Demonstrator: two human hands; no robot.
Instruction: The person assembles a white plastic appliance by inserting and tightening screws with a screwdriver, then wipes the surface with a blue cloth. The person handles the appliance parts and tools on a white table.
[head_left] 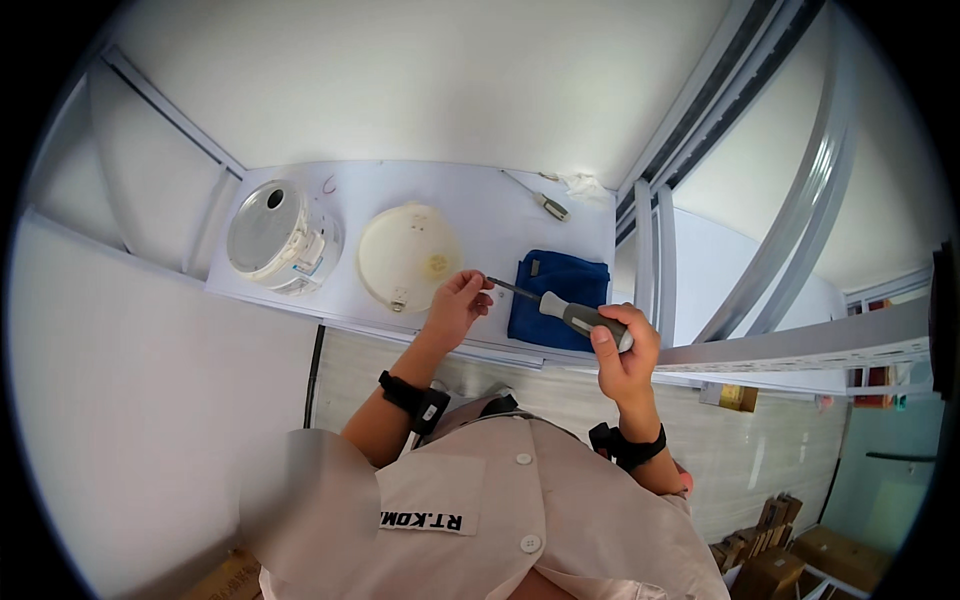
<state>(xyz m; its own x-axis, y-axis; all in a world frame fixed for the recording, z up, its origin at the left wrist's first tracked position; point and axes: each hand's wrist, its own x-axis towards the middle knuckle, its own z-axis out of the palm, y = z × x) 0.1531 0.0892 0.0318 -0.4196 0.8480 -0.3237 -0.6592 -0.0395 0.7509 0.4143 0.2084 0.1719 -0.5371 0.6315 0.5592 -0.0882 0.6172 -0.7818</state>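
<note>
My right hand [628, 355] is wrapped round the grey handle of a screwdriver [578, 316], whose thin shaft points left. At the tip of that shaft, the fingers of my left hand [460, 308] are pinched together. Whatever small thing they hold, if any, is too small to make out. Just beyond my left hand lies a round off-white disc-shaped cover [395, 250] with a yellowish patch on its right side and a metal fitting at its near edge. Below the screwdriver's shaft, a folded dark blue cloth [560, 272] rests on the white table [480, 200].
A white cylindrical appliance [285, 240] with a grey top and a dark round hole stands at the table's left. Another screwdriver [550, 206] lies at the far right, near crumpled white material [588, 186]. A metal frame [648, 260] rises along the right side.
</note>
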